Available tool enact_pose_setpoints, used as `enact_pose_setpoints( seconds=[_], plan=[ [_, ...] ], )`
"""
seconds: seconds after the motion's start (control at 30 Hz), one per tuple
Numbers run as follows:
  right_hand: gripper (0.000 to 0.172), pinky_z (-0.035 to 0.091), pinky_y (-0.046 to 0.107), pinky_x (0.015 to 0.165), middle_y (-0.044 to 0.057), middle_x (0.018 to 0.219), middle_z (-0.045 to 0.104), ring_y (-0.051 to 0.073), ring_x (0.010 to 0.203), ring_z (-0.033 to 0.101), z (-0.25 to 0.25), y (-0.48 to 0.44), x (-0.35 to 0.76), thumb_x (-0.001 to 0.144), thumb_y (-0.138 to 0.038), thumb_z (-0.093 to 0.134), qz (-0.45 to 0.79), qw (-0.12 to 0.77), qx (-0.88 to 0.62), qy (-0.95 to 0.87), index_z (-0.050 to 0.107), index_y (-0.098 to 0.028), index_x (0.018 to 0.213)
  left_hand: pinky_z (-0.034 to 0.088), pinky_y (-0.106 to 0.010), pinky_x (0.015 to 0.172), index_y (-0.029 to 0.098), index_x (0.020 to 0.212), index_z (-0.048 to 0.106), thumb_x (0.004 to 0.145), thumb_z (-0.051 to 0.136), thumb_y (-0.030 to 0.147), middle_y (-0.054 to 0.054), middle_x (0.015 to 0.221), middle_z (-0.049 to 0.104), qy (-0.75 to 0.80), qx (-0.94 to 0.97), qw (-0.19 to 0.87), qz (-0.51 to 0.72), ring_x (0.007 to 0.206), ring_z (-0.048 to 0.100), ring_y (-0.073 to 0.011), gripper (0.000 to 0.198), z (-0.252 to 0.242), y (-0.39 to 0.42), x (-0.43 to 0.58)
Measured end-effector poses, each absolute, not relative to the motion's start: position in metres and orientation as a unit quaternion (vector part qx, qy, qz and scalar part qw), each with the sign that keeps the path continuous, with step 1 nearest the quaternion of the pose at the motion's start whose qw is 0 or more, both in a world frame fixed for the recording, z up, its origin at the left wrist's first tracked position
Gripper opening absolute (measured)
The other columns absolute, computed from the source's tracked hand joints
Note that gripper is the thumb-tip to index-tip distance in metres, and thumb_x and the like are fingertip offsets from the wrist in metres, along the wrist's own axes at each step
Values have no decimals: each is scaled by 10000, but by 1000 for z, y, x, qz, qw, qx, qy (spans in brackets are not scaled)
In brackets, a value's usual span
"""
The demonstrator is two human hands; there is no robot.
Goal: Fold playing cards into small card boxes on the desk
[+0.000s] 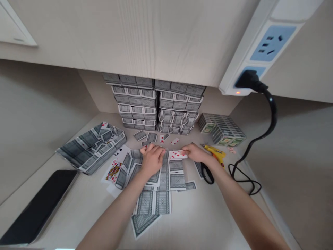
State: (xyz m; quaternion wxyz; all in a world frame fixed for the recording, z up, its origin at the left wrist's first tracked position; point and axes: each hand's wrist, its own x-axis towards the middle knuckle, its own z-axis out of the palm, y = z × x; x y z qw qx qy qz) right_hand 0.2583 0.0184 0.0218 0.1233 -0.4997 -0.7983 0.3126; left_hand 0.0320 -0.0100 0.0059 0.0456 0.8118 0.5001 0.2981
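Note:
My left hand (152, 159) lies palm down, fingers curled, on a flat sheet of joined face-down playing cards (166, 180) with grey patterned backs. My right hand (195, 153) pinches the right end of a face-up card with red pips (177, 155) at the sheet's far edge. My left fingertips touch that card's left end. A few loose cards (152, 136) lie just beyond my hands.
Stacked blocks made of cards (153, 104) stand against the back wall under a shelf. A folded card structure (91, 146) lies left, a card tray (221, 130) right. A yellow glue gun (215, 153), its black cable (244, 173), a plugged power strip (260, 52), and a dark tablet (39, 205) surround the spot.

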Motion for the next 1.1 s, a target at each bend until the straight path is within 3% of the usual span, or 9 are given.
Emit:
enact_pose_setpoints(
  seconds=[0.53, 0.7, 0.9, 1.1],
  plan=[
    [309, 255, 205, 474, -49, 515, 364, 86, 510, 329, 7, 19, 261, 754, -381, 432, 358, 193, -529, -745, 417, -166, 533, 227, -397, 771, 225, 836, 593, 864, 367, 259, -31, 846, 645, 503, 807, 49, 307, 880, 484, -205, 231, 4, -10, 31],
    [329, 286, 212, 505, -44, 530, 408, 94, 529, 359, 3, 12, 261, 779, -412, 424, 349, 199, -539, -740, 454, -161, 569, 223, -402, 786, 217, 815, 584, 872, 352, 263, -31, 845, 646, 508, 803, 48, 307, 875, 486, -202, 243, 3, -10, 32],
    [290, 300, 213, 517, -20, 569, 494, 104, 559, 406, -6, 6, 256, 815, -332, 392, 315, 177, -518, -776, 494, -150, 613, 228, -403, 797, 219, 814, 590, 870, 362, 275, -29, 850, 652, 512, 800, 50, 311, 871, 496, -200, 241, 3, -10, 33],
    [234, 287, 210, 511, -28, 553, 476, 101, 539, 394, -3, 10, 257, 793, -246, 398, 309, 135, -496, -800, 494, -155, 600, 228, -402, 807, 224, 808, 590, 869, 370, 273, -26, 848, 655, 518, 788, 51, 327, 880, 502, -197, 234, 1, -10, 33]
  ],
)
